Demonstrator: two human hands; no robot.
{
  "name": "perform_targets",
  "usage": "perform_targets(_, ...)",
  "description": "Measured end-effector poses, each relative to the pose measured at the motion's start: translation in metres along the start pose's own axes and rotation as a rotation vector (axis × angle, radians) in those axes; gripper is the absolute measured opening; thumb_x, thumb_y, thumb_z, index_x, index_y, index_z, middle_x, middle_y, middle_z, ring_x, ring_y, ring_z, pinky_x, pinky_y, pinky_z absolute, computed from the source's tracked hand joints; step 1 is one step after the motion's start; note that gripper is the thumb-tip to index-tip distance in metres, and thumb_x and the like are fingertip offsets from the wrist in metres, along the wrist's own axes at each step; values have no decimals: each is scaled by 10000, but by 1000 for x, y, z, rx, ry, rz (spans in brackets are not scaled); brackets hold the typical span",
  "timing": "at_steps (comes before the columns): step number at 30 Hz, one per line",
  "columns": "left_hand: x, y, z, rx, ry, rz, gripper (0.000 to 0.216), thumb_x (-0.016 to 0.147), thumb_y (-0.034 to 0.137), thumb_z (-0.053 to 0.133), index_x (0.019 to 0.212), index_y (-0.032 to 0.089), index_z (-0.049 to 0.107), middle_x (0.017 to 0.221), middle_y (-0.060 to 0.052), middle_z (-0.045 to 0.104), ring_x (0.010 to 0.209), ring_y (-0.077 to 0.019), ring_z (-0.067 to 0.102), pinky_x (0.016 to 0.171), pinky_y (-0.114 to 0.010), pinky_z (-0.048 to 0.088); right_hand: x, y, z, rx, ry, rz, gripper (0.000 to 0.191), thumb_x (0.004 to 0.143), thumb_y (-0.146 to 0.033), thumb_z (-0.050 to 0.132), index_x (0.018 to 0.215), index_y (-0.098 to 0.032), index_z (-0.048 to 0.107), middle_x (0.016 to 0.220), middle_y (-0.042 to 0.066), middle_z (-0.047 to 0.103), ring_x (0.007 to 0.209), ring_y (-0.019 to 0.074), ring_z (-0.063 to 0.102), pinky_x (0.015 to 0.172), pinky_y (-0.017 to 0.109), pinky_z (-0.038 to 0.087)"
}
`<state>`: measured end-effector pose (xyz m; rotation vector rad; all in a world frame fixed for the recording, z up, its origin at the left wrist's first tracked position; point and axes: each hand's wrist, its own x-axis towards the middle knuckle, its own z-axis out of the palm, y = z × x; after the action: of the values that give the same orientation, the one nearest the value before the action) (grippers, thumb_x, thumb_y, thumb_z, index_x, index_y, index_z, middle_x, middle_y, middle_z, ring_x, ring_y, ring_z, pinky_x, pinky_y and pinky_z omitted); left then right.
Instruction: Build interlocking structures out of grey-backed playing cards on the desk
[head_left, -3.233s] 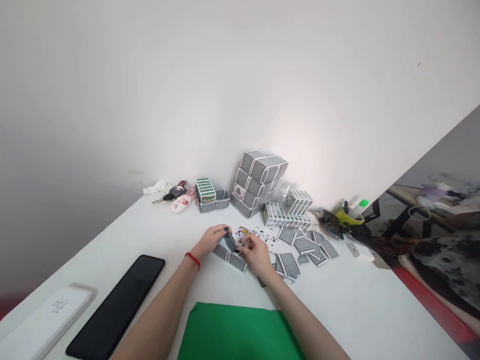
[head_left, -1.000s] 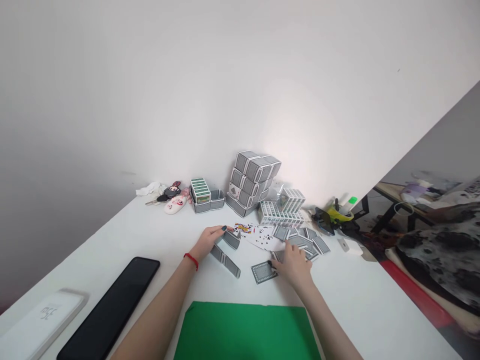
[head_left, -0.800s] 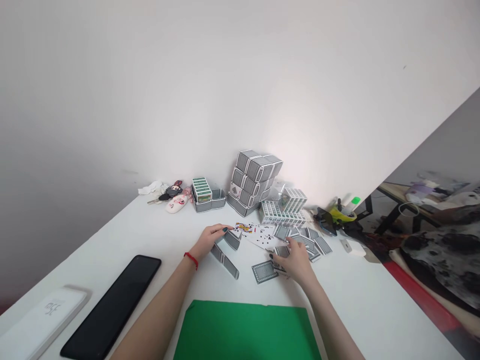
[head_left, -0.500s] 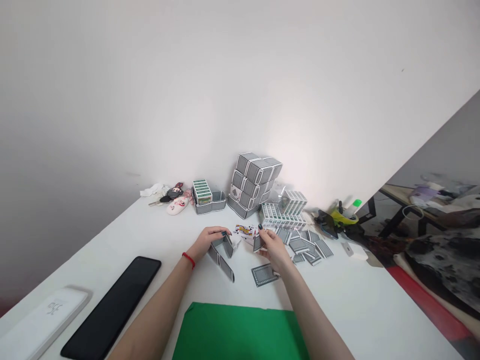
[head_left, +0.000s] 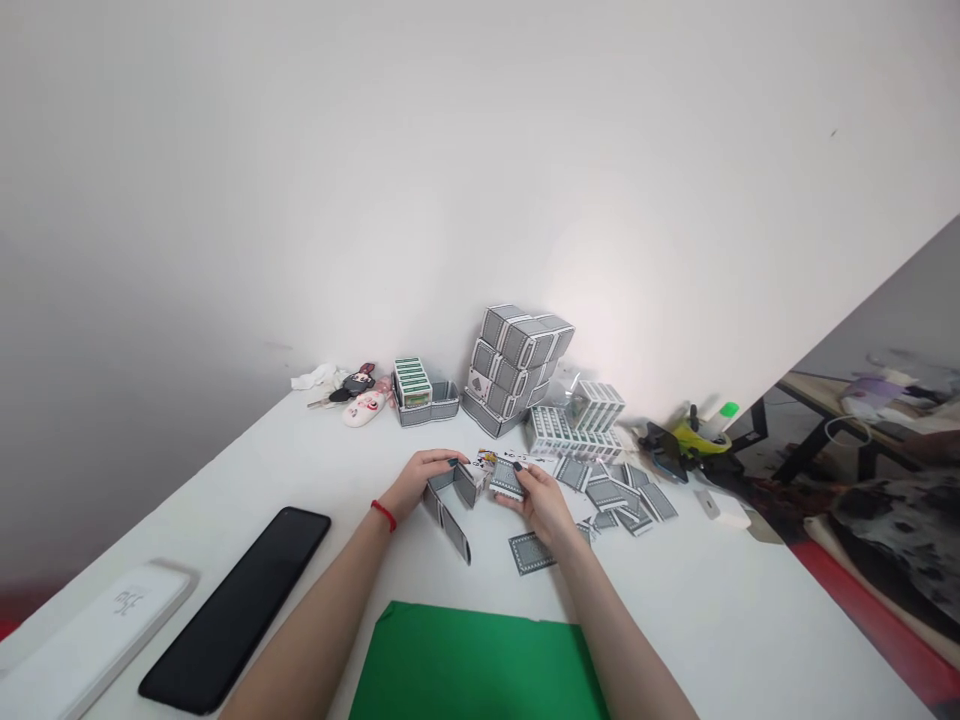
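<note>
My left hand (head_left: 418,480), with a red string at the wrist, is curled over a small open structure of folded grey-backed playing cards (head_left: 448,505) on the white table (head_left: 315,470). Its fingertips grip the top edge of the structure's far wall. My right hand (head_left: 541,503) pinches a folded grey-backed card (head_left: 507,478) and holds it right beside that structure. One flat card (head_left: 532,552) lies face down just under my right wrist. Face-up cards (head_left: 491,461) lie behind both hands.
Folded cards (head_left: 619,492) are scattered to the right. A stack of card cubes (head_left: 517,362), card rows (head_left: 574,425) and a small card box (head_left: 424,393) stand at the wall. A black phone (head_left: 236,605), a white box (head_left: 90,640) and green sheet (head_left: 480,665) lie near me.
My right hand went to the scattered cards on the right, picked up a folded one and brought it left to the structure. My left hand stayed on the structure.
</note>
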<state>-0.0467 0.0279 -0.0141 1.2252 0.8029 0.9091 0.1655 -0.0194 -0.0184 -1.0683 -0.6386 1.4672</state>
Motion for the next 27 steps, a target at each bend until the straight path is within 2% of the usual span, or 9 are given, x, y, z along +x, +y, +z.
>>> perform_targets(3, -1, 1, 1, -6, 15, 6, 282, 624, 269, 614, 854, 130, 701, 818, -60, 688, 757, -201, 590, 711, -286, 419, -1, 1, 1, 35, -12, -29, 383, 555, -251, 754, 839, -225, 499, 760, -35, 638, 683, 151, 618, 599, 323, 550)
perform_targets(7, -1, 1, 2, -15, 23, 7, 284, 628, 270, 613, 858, 128, 702, 826, -59, 686, 754, -198, 588, 706, -283, 417, 0, 4, 1, 59, 34, -77, 415, 516, -279, 777, 764, -231, 448, 686, -52, 617, 602, 129, 586, 552, 269, 498)
perform_targets(14, 1, -1, -1, 22, 13, 28, 283, 639, 270, 606, 865, 133, 706, 834, -58, 686, 756, -190, 581, 699, -275, 418, 2, 11, -2, 61, 31, -79, 335, 519, -260, 763, 660, -207, 464, 564, -70, 540, 509, 98, 517, 509, 226, 438)
perform_targets(22, 0, -2, 1, -16, 19, -1, 293, 623, 266, 623, 865, 123, 703, 842, -65, 689, 743, -189, 590, 699, -280, 415, -2, 7, -1, 80, -10, -129, 496, 480, -168, 794, 902, -215, 538, 755, -24, 677, 674, 136, 615, 677, 269, 468)
perform_targets(27, 2, -4, -1, -23, -7, 11, 286, 623, 257, 622, 859, 118, 702, 848, -76, 686, 769, -205, 591, 720, -294, 420, -2, 5, -1, 25, -72, -210, 341, 561, -270, 769, 856, -185, 621, 836, 19, 697, 745, 161, 622, 735, 286, 462)
